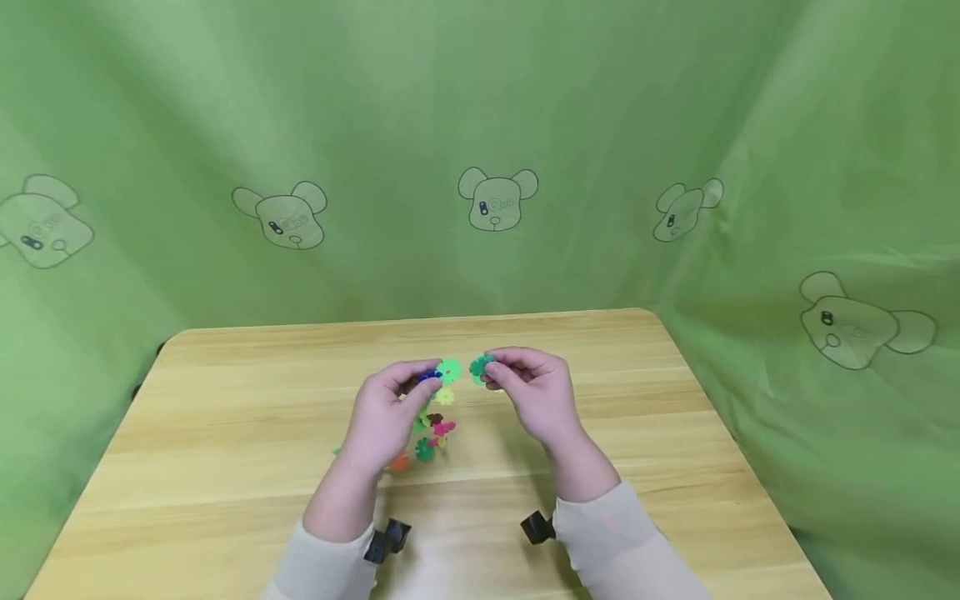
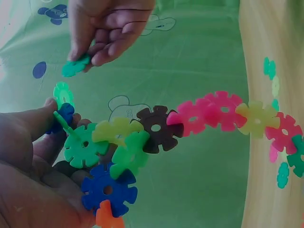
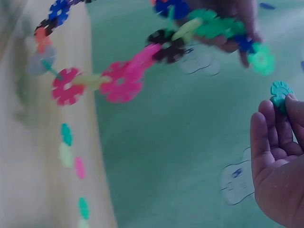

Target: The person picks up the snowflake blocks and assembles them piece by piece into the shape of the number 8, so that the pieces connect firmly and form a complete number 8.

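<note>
In the head view my left hand (image 1: 384,407) pinches a dark blue flower-shaped interlocking disc between thumb and fingers. A light green disc (image 1: 449,370) is joined to it at the free end. From this hand a chain of notched plastic discs hangs; in the left wrist view it includes a brown disc (image 2: 156,128), pink discs (image 2: 223,111) and a blue disc (image 2: 108,190). My right hand (image 1: 542,398) pinches a teal-green disc (image 3: 281,92) by its edge. That disc faces the light green one, a small gap apart. Part of the chain is hidden behind my left hand and forearm.
Below the hands lies a wood-grain table (image 1: 225,433). Several loose discs, among them a teal one (image 3: 84,208) and a pink one (image 3: 80,167), lie on it under the chain. A green curtain (image 1: 390,100) with bear-head drawings surrounds the table's back and sides.
</note>
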`<act>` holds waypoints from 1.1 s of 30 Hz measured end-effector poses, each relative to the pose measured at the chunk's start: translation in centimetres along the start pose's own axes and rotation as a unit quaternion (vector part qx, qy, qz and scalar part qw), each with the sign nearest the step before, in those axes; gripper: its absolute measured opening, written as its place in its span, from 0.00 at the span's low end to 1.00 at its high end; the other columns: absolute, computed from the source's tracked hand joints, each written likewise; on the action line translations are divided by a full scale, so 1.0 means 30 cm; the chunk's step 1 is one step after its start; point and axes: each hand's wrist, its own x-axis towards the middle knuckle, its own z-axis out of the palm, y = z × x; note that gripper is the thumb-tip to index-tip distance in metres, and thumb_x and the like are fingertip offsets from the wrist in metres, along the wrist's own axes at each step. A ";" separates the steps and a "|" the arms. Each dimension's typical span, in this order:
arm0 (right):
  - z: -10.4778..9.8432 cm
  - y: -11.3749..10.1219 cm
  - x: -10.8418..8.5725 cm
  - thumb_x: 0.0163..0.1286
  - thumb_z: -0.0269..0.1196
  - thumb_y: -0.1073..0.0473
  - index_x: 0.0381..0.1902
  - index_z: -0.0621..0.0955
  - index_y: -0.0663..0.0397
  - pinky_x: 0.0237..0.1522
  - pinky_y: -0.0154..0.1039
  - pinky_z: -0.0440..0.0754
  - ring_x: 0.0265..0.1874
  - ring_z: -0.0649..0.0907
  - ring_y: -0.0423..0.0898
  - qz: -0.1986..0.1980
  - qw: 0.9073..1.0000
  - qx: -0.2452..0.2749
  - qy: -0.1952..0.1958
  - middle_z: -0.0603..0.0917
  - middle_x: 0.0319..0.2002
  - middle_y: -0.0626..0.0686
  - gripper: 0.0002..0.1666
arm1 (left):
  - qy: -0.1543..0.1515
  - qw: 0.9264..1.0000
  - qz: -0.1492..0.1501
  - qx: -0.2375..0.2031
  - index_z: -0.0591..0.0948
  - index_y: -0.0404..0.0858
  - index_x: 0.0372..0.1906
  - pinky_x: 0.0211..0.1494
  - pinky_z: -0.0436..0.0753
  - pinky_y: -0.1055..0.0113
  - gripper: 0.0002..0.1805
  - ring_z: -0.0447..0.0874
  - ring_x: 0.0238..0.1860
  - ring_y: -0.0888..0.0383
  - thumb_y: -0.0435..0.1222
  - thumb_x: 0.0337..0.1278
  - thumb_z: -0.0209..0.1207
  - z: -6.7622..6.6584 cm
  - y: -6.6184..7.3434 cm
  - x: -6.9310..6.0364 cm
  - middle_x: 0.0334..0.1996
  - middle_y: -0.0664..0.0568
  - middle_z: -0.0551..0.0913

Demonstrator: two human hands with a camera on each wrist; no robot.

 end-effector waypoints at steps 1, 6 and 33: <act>0.002 -0.012 -0.003 0.68 0.64 0.81 0.44 0.82 0.84 0.39 0.36 0.90 0.31 0.88 0.39 -0.005 1.000 -0.005 -0.006 0.91 0.36 0.50 0.08 | 0.000 1.000 0.003 0.005 0.87 0.32 0.56 0.48 0.86 0.68 0.13 0.84 0.45 0.53 0.30 0.71 0.66 0.002 0.002 -0.002 0.45 0.46 0.89; 0.013 -0.036 -0.022 0.67 0.65 0.81 0.43 0.85 0.79 0.40 0.35 0.89 0.32 0.88 0.38 -0.023 0.999 -0.039 -0.012 0.91 0.37 0.57 0.07 | 0.002 1.000 0.013 0.027 0.88 0.33 0.55 0.45 0.86 0.68 0.13 0.84 0.42 0.55 0.30 0.69 0.67 0.007 0.011 -0.010 0.41 0.48 0.88; 0.021 -0.026 -0.055 0.67 0.64 0.83 0.42 0.85 0.79 0.40 0.35 0.89 0.33 0.87 0.39 -0.072 0.996 -0.037 -0.025 0.87 0.35 0.64 0.07 | -0.050 0.998 0.031 0.026 0.89 0.37 0.55 0.41 0.83 0.68 0.12 0.81 0.36 0.55 0.31 0.72 0.66 -0.005 0.001 -0.030 0.43 0.50 0.88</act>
